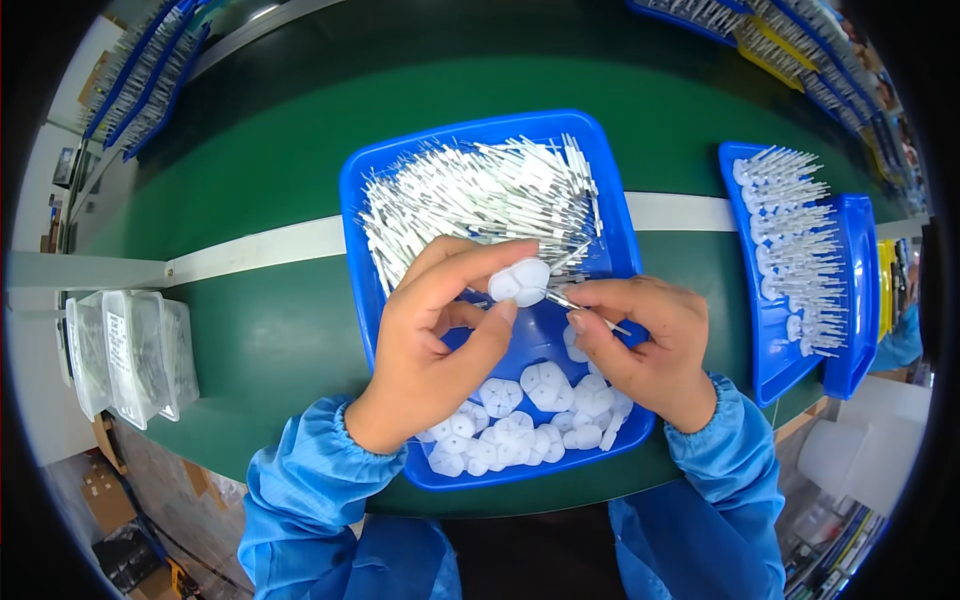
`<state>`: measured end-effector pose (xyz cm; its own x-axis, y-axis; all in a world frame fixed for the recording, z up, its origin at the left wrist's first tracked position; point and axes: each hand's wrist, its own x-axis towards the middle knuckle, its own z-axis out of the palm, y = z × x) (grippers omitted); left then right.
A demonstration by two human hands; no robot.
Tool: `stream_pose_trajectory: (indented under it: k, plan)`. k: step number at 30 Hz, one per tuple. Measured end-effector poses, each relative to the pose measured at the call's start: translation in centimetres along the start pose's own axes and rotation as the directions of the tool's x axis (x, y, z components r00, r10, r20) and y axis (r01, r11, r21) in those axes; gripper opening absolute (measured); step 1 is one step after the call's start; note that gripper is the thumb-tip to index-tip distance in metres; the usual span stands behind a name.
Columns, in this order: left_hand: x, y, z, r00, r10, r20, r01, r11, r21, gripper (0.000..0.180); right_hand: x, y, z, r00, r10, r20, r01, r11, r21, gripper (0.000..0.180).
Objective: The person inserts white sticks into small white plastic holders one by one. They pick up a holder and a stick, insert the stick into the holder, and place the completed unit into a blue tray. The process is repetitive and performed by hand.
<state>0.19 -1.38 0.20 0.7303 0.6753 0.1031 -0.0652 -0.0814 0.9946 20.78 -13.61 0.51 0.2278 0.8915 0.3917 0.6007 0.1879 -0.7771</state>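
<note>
My left hand point(432, 335) pinches a white translucent plastic disc with lobes point(522, 281) between thumb and fingers, above the middle of a blue tray point(350, 215). In my right hand point(650, 335), thumb and forefinger close on a thin white-and-metal rod point(602, 319). The rod's inner end meets the disc's right side; whether it sits inside a hole I cannot tell. Behind the hands, the tray's far part holds a heap of similar rods point(480, 195). Loose white discs point(515, 440) lie in its near part, below my hands.
To the right, another blue tray point(770, 372) bears rows of discs with rods standing in them, overlapping a further blue tray point(850, 290). Clear plastic boxes point(135, 355) stand at the left table edge. Loaded racks of trays point(150, 85) rise at the far left and far right point(775, 45).
</note>
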Motion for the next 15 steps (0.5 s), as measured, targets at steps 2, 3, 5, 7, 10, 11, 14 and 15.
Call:
stream_pose_trajectory:
  k: [2,3,5,7,10,11,14,15]
  plan:
    - [0.01,-0.01,0.11,1.000,0.019,-0.010,-0.020,1.000,-0.020,0.046,-0.14,-0.06,0.24,0.999,0.031,-0.015,-0.031,0.999,0.022,0.020]
    - [0.05,-0.03,0.17,1.000,0.019,-0.019,-0.019,1.000,-0.017,0.046,-0.14,0.01,0.09,1.000,0.005,-0.012,-0.005,1.000,0.016,0.020]
    - [0.05,-0.01,0.16,0.999,0.017,-0.042,-0.017,1.000,-0.003,0.045,0.05,0.18,-0.15,0.999,-0.052,-0.005,0.052,0.999,0.012,0.019]
    - [0.08,-0.08,0.10,0.999,0.021,-0.038,-0.020,0.999,0.027,0.044,0.03,0.02,-0.06,1.000,-0.016,-0.017,0.016,1.000,0.011,0.020]
    - [0.02,-0.05,0.22,0.999,0.034,-0.042,-0.031,0.997,0.074,0.044,-0.09,0.02,0.00,0.999,0.010,-0.041,-0.012,0.999,-0.032,0.020]
    - [0.02,-0.02,0.27,0.998,0.041,-0.044,-0.037,0.995,0.090,0.044,-0.09,0.08,0.01,0.999,0.013,-0.051,-0.016,0.998,-0.054,0.020]
    - [0.10,-0.63,0.47,0.991,0.110,-0.070,-0.100,0.986,0.137,0.046,-0.07,0.35,0.03,0.993,-0.084,-0.082,0.074,0.990,-0.120,0.021]
    - [0.08,-0.61,0.53,0.991,0.117,-0.068,-0.105,0.982,0.154,0.046,0.06,0.27,0.03,0.993,-0.097,-0.071,0.087,0.987,-0.132,0.021]
